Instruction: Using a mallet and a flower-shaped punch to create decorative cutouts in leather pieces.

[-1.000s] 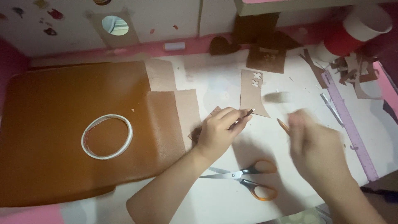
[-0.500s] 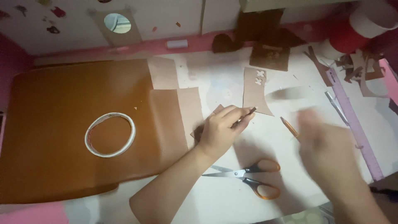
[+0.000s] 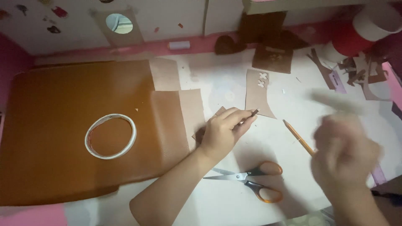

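My left hand (image 3: 224,132) rests on the white table, its fingers pinched on a small dark brown leather piece (image 3: 253,112) that sticks out past the fingertips. My right hand (image 3: 344,152) hovers to the right, heavily blurred by motion. A pale blurred streak (image 3: 335,102) lies above it, and I cannot tell whether the hand holds it. A pencil (image 3: 297,136) lies on the table between the two hands, its lower end at my right hand. Orange-handled scissors (image 3: 251,178) lie shut just below my left forearm.
A large brown leather sheet (image 3: 54,125) covers the left side, with a white tape ring (image 3: 110,136) on it. A tan piece with white cut-outs (image 3: 259,94) lies beyond my left hand. Leather scraps (image 3: 356,71) and a red container (image 3: 349,39) sit at the back right.
My right hand has shifted a little to the right and is still blurred. My left hand has kept its pinch and its place. Pencil and scissors have not moved.
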